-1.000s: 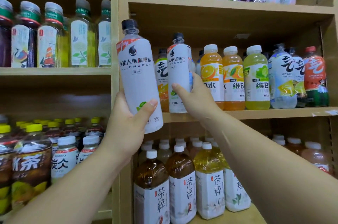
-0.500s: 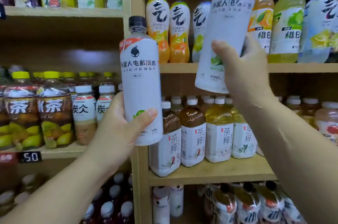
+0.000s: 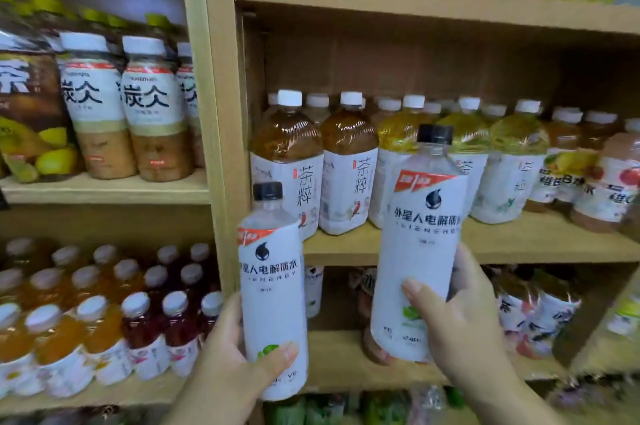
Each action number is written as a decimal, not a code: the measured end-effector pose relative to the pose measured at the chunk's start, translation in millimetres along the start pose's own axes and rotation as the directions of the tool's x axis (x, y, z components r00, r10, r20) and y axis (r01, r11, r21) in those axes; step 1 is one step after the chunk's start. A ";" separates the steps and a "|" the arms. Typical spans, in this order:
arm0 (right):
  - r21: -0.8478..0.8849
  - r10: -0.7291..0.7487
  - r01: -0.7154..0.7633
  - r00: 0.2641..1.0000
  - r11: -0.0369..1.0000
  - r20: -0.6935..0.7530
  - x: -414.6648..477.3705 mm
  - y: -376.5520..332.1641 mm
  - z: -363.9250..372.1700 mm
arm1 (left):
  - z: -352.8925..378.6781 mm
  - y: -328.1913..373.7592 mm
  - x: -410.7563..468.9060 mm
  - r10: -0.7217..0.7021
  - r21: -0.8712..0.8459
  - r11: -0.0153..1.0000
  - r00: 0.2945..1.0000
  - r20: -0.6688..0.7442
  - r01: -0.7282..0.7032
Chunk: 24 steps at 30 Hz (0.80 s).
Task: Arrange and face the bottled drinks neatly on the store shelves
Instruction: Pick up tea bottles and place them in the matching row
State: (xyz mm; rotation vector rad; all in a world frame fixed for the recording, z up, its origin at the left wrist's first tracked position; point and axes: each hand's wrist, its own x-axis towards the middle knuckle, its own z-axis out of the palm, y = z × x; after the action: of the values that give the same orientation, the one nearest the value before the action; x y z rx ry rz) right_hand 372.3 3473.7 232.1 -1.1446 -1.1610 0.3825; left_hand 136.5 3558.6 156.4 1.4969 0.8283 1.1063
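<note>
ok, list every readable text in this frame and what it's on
"外星人电解质水": white bottle in right hand; partly cut off on white bottle in left hand.
"茶粹": brown tea bottles.
"炭仌": white-capped bottles, left shelf.
"茶": dark bottle, far left.
Latin lettering, small print, and all other labels: too blurred.

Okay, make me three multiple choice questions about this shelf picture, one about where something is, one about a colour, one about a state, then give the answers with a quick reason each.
1. Where do the brown tea bottles with white caps stand?
A. In the shelf bay behind the two held bottles
B. On the floor
C. In a basket

2. What colour are the caps of the two held white bottles?
A. White
B. Black
C. Yellow

3. What is the right hand doing?
A. Hanging empty
B. Resting flat on the shelf
C. Keeping a grip on a white bottle

Answers: 1 A, they stand on the wooden shelf board. 2 B, both caps are dark black. 3 C, fingers wrap its lower half; the left hand holds the other white bottle.
</note>
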 end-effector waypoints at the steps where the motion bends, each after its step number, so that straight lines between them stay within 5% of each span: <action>1: 0.007 0.016 -0.016 1.000 1.000 0.003 -3.4 10.2 -2.9 | 4.0 -12.6 -3.8 -0.022 0.022 1.000 1.000 0.004 0.022; 14: -0.107 0.105 -0.090 0.985 0.990 0.139 -6.0 88.7 -60.1 | 57.7 -132.4 -4.9 -0.386 0.086 0.917 0.920 -0.061 0.391; 24: -0.159 0.140 -0.108 0.969 0.981 0.204 -23.8 154.6 -89.5 | 92.2 -187.5 54.2 -0.272 0.127 0.942 0.930 -0.248 0.310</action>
State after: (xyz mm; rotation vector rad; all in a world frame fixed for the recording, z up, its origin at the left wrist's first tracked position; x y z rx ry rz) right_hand 485.3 3476.6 91.8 -1.3337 -1.3256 0.5346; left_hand 251.1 3616.8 -17.0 1.3386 1.2860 1.0133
